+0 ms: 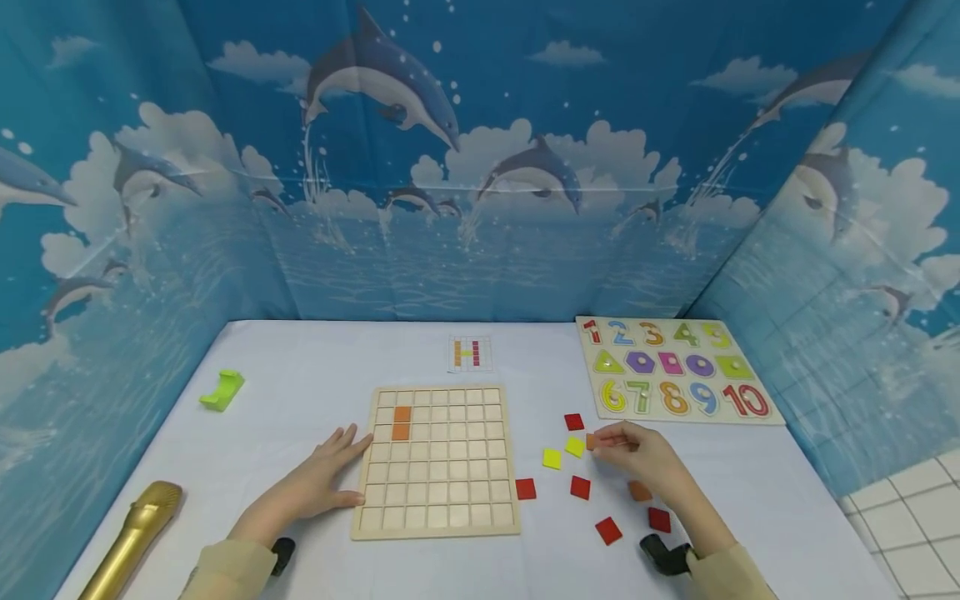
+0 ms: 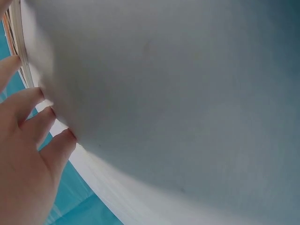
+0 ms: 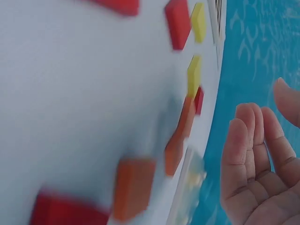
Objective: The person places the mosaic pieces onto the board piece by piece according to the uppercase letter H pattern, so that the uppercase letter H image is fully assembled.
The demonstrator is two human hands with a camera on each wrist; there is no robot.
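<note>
In the head view, my left hand (image 1: pixel 318 479) has its fingers spread at the left edge of a wooden grid board (image 1: pixel 450 533), fingertips touching the frame. Two orange square tiles (image 1: pixel 402 423) sit one above the other in the board's grid. Over the loose tiles to the right hovers my right hand (image 1: pixel 645 454). Its fingertips appear beside an orange tile (image 1: pixel 591 442), but the right wrist view shows the fingers (image 3: pixel 234 150) nearly straight, thumb apart and nothing between them. Other orange tiles (image 3: pixel 133 187) lie below that hand, partly hidden by it in the head view.
Red tiles (image 1: pixel 608 530) and yellow tiles (image 1: pixel 552 458) are scattered right of the board. Behind it lies a pattern card (image 1: pixel 471 354). A number puzzle (image 1: pixel 675 367) is at back right; a green holder (image 1: pixel 222 390) and gold microphone (image 1: pixel 135 537) are at left.
</note>
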